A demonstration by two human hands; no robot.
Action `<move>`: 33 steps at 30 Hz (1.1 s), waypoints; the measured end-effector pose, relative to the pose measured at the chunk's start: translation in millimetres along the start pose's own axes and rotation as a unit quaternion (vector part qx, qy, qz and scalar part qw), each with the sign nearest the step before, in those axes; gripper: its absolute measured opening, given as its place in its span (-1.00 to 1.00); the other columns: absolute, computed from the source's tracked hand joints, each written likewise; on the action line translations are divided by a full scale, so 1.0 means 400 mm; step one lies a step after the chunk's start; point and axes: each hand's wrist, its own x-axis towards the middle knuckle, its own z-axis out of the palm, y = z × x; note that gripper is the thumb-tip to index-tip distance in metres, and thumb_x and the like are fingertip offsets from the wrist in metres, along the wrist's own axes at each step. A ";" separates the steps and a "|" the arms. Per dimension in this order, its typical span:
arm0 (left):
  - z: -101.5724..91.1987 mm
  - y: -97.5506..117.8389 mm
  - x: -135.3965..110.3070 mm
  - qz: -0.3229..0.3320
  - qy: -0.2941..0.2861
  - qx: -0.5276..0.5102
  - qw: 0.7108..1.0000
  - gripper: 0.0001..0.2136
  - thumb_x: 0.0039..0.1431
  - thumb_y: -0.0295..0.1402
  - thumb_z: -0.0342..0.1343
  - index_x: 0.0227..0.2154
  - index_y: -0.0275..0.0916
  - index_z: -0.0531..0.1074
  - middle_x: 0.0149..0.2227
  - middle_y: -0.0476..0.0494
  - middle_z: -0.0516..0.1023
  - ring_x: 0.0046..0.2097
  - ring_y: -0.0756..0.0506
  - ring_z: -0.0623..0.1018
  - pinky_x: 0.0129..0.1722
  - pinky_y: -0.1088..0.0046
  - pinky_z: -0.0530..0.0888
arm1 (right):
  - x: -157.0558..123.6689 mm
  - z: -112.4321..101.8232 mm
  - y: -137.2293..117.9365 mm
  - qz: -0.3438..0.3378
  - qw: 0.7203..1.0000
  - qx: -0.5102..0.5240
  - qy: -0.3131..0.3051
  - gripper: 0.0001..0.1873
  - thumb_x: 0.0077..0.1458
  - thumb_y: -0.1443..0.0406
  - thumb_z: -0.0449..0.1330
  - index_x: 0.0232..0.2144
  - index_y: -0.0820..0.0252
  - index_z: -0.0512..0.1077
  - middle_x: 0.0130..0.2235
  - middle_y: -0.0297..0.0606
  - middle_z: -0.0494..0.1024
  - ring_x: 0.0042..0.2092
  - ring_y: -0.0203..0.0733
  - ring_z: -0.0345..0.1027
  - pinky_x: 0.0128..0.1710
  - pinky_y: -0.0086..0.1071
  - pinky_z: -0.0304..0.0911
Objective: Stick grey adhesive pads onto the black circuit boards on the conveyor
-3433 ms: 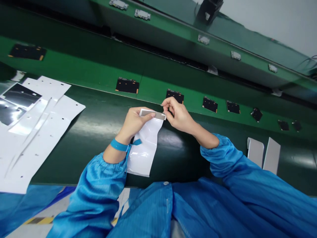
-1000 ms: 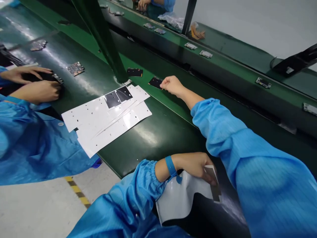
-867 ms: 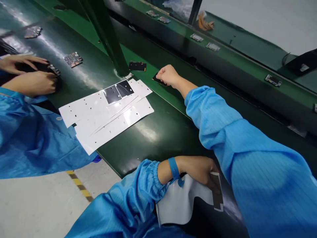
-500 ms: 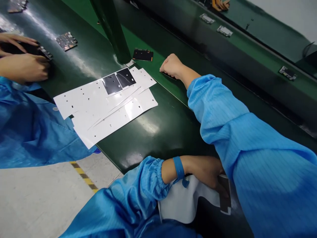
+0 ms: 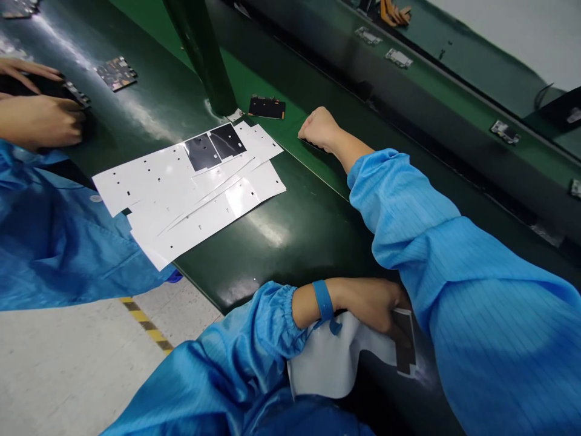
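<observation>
Sheet (image 5: 324,366) is held by the left hand (image 5: 370,303), palm down, with the fingers bent over the grey strip (image 5: 403,357) at its end; the rest is left slack below the wrist, in front of the body. The left forearm is laid across the body, and a blue band (image 5: 322,300) is worn on the wrist. The right arm is stretched forward and leftward, well beyond the left, to the green strip (image 5: 327,166). There, the fingers of the right hand (image 5: 320,124) are curled close together over a dark board (image 5: 314,145), mostly hidden; whether it is gripped or only touched cannot be told. Just left of that hand, another board (image 5: 267,108) is seen lying flat. White papers (image 5: 149,203) are spread on the worktop (image 5: 295,242).
</observation>
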 end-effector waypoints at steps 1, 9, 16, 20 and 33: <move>0.000 0.000 -0.001 -0.001 -0.012 0.004 1.000 -0.75 -0.03 -0.33 0.55 -0.29 -0.18 0.65 -0.21 -0.03 0.70 -0.05 -0.23 0.67 0.10 0.19 0.60 | -0.004 0.000 -0.001 -0.001 1.000 -0.017 0.006 -0.69 0.03 0.50 0.33 -0.58 0.15 0.33 -0.57 -0.33 0.29 -0.42 -0.21 0.28 -0.34 -0.31 0.29; -0.034 -0.006 -0.003 -0.012 -0.007 -0.004 1.000 -0.79 0.00 -0.28 0.54 -0.33 -0.20 0.67 -0.24 -0.02 0.70 -0.09 -0.18 0.66 0.04 0.26 0.56 | 0.027 -0.008 0.018 0.005 0.995 -0.092 0.031 -0.67 -0.19 0.53 0.51 -0.46 0.28 0.44 -0.44 -0.23 0.32 -0.01 0.27 0.48 0.00 0.04 0.45; -0.077 -0.005 -0.005 -0.068 0.211 -0.039 0.974 -0.73 0.02 -0.21 0.52 -0.31 -0.27 0.67 -0.33 -0.08 0.67 -0.26 -0.09 0.61 -0.20 0.39 0.51 | -0.260 -0.152 0.126 -0.079 0.991 -0.109 -0.006 -0.65 0.17 0.16 0.41 -0.53 0.15 0.41 -0.45 -0.20 0.44 -0.27 -0.01 0.46 -0.11 -0.05 0.41; -0.086 -0.006 0.011 -0.027 0.402 -0.047 0.914 -0.77 0.09 -0.23 0.44 -0.31 -0.30 0.65 -0.35 -0.10 0.64 -0.30 -0.05 0.55 -0.27 0.43 0.45 | -0.590 -0.256 0.278 -0.099 0.994 -0.001 -0.039 -0.55 0.24 -0.15 0.23 -0.37 0.06 0.57 -0.35 -0.16 0.60 -0.34 -0.03 0.47 -0.31 -0.12 0.35; -0.105 0.067 -0.042 0.015 0.463 0.041 0.885 -0.73 -0.04 -0.16 0.49 -0.38 -0.26 0.69 -0.39 -0.10 0.69 -0.38 -0.04 0.55 -0.34 0.46 0.46 | -0.852 -0.112 0.333 0.038 0.926 0.355 0.123 -0.60 0.13 -0.04 0.35 -0.28 0.09 0.35 -0.49 -0.38 0.51 -0.43 -0.20 0.42 -0.35 -0.32 0.31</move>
